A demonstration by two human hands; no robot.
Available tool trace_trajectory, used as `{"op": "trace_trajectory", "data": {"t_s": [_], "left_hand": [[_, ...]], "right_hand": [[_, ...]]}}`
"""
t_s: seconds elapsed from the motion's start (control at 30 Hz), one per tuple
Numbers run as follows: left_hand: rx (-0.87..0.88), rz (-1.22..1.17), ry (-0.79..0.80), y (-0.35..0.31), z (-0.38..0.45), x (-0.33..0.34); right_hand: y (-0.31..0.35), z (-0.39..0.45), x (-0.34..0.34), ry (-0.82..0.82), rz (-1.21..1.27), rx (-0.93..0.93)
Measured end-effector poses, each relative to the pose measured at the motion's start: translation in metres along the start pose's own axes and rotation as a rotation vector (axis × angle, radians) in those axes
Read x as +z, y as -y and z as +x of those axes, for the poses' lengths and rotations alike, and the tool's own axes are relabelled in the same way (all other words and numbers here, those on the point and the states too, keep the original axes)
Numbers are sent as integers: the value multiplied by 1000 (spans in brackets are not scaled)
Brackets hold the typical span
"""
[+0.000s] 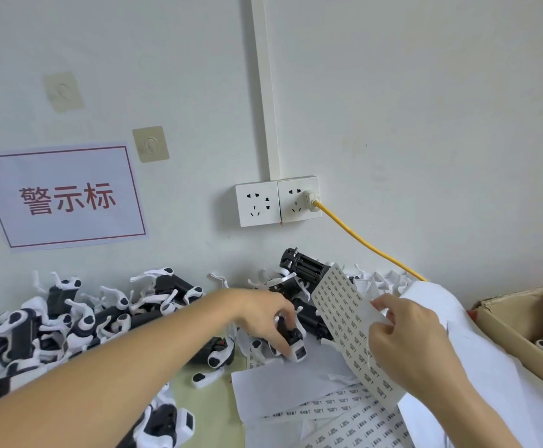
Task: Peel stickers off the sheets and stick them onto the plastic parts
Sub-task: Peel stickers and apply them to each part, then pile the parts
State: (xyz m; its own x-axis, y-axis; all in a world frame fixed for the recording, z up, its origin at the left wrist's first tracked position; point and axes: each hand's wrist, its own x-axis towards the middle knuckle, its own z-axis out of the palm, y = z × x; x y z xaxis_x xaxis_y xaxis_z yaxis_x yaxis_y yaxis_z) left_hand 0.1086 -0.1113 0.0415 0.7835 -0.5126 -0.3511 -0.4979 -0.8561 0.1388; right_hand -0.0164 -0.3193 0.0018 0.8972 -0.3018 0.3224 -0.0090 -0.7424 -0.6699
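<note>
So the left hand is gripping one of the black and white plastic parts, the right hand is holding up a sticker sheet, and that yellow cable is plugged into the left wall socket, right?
Not quite. In the head view the yellow cable is plugged into the right wall socket, not the left one, which has nothing in it. The rest holds: the left hand grips a black and white plastic part, and the right hand holds up a sticker sheet.

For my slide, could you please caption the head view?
Left hand grips a plastic part while right hand holds up a sticker sheet.

bare sheet patch (315, 367) between parts heap (70, 321) and cardboard box (503, 331)
</note>
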Motion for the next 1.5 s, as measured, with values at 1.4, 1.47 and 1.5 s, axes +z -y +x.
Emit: {"op": "trace_trajectory", "data": {"t_s": [1.4, 1.47, 1.5], "left_hand": [[-479, -250, -469, 113, 20, 5], [-459, -253, -458, 116, 31, 7], [-447, -266, -483, 117, 36, 6]], "right_hand": [[11, -8, 4, 11, 9, -49], [13, -9, 4, 32, 17, -96], [14, -9, 4, 38, 25, -114]]}}
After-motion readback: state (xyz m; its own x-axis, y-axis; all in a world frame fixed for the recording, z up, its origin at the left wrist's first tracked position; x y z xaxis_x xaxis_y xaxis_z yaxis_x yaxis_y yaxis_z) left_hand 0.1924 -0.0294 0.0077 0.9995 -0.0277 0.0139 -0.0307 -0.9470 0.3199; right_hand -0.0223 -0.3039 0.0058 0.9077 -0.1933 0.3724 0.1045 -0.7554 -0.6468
